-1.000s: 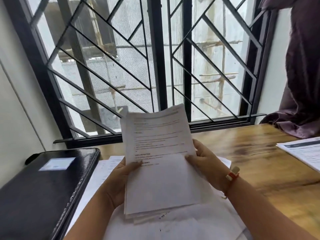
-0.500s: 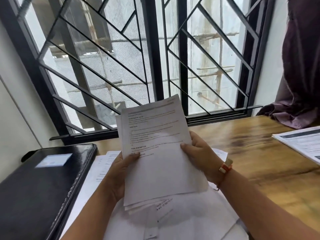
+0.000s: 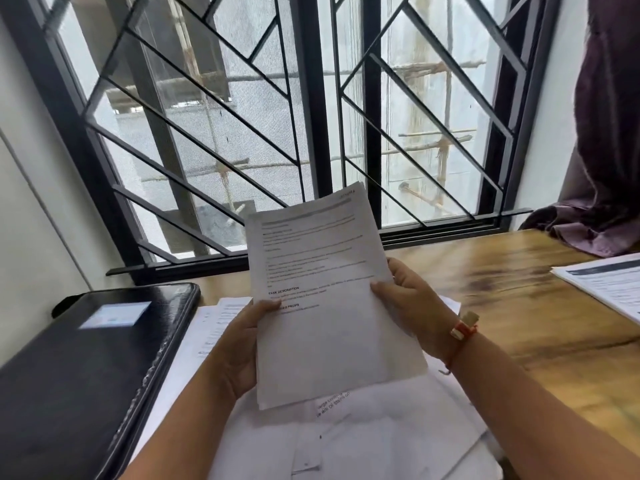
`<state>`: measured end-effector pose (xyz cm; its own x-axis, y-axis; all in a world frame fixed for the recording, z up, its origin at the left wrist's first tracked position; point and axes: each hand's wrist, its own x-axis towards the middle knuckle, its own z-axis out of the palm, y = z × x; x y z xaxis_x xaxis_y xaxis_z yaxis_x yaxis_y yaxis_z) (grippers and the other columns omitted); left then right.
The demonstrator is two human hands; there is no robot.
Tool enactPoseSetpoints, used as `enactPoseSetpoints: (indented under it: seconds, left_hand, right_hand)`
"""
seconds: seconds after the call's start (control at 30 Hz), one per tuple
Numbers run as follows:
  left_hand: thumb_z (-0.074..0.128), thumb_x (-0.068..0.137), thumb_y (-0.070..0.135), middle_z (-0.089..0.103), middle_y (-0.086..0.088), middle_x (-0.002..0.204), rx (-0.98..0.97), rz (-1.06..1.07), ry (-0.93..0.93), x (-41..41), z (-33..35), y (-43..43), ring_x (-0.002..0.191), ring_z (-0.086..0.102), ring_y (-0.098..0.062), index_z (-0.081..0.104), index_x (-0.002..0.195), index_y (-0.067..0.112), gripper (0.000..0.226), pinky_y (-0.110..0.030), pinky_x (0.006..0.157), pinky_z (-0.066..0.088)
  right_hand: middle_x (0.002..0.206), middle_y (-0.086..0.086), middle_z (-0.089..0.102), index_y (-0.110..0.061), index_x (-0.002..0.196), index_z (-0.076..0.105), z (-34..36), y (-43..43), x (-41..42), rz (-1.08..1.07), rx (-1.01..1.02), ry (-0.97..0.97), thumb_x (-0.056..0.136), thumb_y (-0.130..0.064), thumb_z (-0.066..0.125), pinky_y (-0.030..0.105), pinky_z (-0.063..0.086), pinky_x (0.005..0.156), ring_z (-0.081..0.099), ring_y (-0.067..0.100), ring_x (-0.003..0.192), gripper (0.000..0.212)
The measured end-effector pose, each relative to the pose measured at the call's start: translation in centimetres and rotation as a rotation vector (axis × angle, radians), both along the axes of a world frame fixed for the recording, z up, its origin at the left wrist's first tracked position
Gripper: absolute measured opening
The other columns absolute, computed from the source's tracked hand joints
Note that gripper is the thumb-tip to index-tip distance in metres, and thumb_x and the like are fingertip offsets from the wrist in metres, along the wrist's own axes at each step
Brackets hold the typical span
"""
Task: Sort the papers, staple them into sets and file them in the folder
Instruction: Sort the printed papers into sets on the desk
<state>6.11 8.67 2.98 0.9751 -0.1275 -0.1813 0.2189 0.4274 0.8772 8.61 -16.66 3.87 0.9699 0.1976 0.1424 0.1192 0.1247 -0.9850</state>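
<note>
Head view. Your left hand [image 3: 239, 351] and right hand [image 3: 408, 306] hold a sheaf of papers [image 3: 325, 299] upright above the loose sheets [image 3: 381, 441] on the surface [image 3: 540, 317], fingers clamped on both side edges. The black folder [image 3: 83, 368] lies closed at left. Risk: the light side grip may let inner sheets slide out and mix with the unsorted ones.

I find open wooden table [image 3: 519, 299] between the loose sheets [image 3: 381, 441] at centre and the printed stack [image 3: 609, 282] at far right. The black folder [image 3: 79, 368] blocks the left side. Window grille [image 3: 214, 109] and purple curtain [image 3: 606, 150] close off the rear.
</note>
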Motion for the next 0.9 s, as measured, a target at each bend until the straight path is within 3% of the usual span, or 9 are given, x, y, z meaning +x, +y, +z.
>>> enactPoseSetpoints:
  seconds: [0.13, 0.4, 0.53, 0.63, 0.73, 0.77, 0.83, 0.9]
  left_hand:
    - [0.061, 0.094, 0.025, 0.069, -0.022, 0.12, 0.026, 0.049, -0.082, 0.0, -0.1, -0.1, 0.095, 0.071, -0.039, 0.058, 0.133, 0.01, 0.041, -0.054, 0.077, 0.06]
    - [0.058, 0.095, 0.014, 0.073, -0.02, 0.112, 0.029, 0.035, -0.105, -0.2, 0.1, -0.5, 0.084, 0.074, -0.034, 0.064, 0.121, 0.009, 0.027, -0.047, 0.068, 0.062]
    - [0.058, 0.096, 0.013, 0.076, -0.015, 0.101, 0.058, 0.15, -0.097, 0.6, -0.1, 0.2, 0.075, 0.075, -0.028, 0.065, 0.118, 0.01, 0.023, -0.039, 0.059, 0.061]
    - [0.057, 0.099, 0.021, 0.075, -0.013, 0.107, -0.012, 0.201, -0.04, 1.2, -0.2, 1.1, 0.077, 0.075, -0.026, 0.063, 0.125, 0.014, 0.028, -0.038, 0.058, 0.061]
    - [0.049, 0.104, 0.021, 0.075, -0.007, 0.073, -0.14, 0.236, 0.024, 1.3, 0.0, 1.3, 0.055, 0.071, -0.015, 0.063, 0.112, 0.008, 0.02, -0.024, 0.041, 0.053]
    - [0.049, 0.104, 0.018, 0.074, -0.006, 0.071, -0.192, 0.27, 0.027, 1.5, 0.1, 1.5, 0.053, 0.07, -0.012, 0.062, 0.117, 0.003, 0.024, -0.021, 0.042, 0.053]
    - [0.051, 0.103, 0.014, 0.073, -0.009, 0.093, -0.284, 0.315, 0.017, 2.0, 0.0, 2.0, 0.063, 0.072, -0.011, 0.051, 0.138, -0.003, 0.039, -0.018, 0.049, 0.055]
    - [0.051, 0.102, 0.012, 0.066, -0.013, 0.12, -0.366, 0.321, 0.009, 2.5, -0.5, 2.6, 0.071, 0.074, -0.014, 0.045, 0.145, -0.003, 0.045, -0.017, 0.052, 0.056]
  right_hand:
    - [0.116, 0.014, 0.071, -0.019, 0.128, 0.055, 0.2, -0.3, -0.1, 0.077, 0.018, 0.007, 0.098, 0.002, 0.042, 0.049, 0.057, 0.083, 0.07, 0.036, 0.1, 0.038]
    - [0.111, 0.013, 0.073, -0.022, 0.122, 0.06, -0.1, 0.4, -0.2, -0.013, -0.003, -0.025, 0.1, -0.003, 0.045, 0.052, 0.057, 0.085, 0.07, 0.037, 0.098, 0.033]
    - [0.105, 0.009, 0.074, -0.016, 0.118, 0.062, 1.2, 0.0, -0.6, 0.0, 0.15, 0.021, 0.104, -0.018, 0.046, 0.035, 0.056, 0.065, 0.07, 0.022, 0.079, 0.022]
    - [0.108, 0.011, 0.072, -0.014, 0.113, 0.06, 1.3, -1.2, 0.5, -0.234, 0.088, 0.059, 0.105, -0.033, 0.043, 0.032, 0.056, 0.06, 0.07, 0.02, 0.074, 0.026]
    - [0.106, 0.011, 0.072, -0.012, 0.106, 0.062, 0.3, -2.2, 1.6, -0.448, -0.028, 0.061, 0.105, -0.03, 0.043, 0.035, 0.06, 0.068, 0.074, 0.024, 0.084, 0.025]
    - [0.105, 0.011, 0.072, -0.012, 0.103, 0.062, 0.1, -2.3, 1.7, -0.473, -0.038, 0.066, 0.105, -0.028, 0.044, 0.036, 0.06, 0.07, 0.074, 0.025, 0.086, 0.025]
    - [0.103, 0.011, 0.072, -0.01, 0.101, 0.063, -0.1, -2.5, 1.8, -0.501, -0.039, 0.076, 0.105, -0.026, 0.044, 0.038, 0.06, 0.073, 0.073, 0.025, 0.088, 0.024]
    - [0.101, 0.01, 0.073, -0.008, 0.101, 0.064, -0.1, -2.7, 1.9, -0.524, -0.023, 0.075, 0.104, -0.025, 0.046, 0.039, 0.061, 0.075, 0.074, 0.024, 0.089, 0.024]
